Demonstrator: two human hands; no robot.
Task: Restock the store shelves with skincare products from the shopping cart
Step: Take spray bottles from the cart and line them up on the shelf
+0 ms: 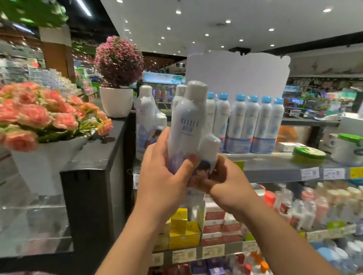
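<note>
Top shelf (273,168) runs across centre-right of frame, row of blue-capped spray bottles (255,124) standing on it. Bottle set (189,125), tall white bottle plus small one, at frame centre, upright, in front of shelf. Left hand (164,178) wraps its lower body; right hand (226,181) grips the base.

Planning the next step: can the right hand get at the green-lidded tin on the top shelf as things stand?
Probably not yet. The right hand and left hand both grip the spray bottle pack. The green-lidded tin sits unobstructed at the shelf's front edge.
</note>
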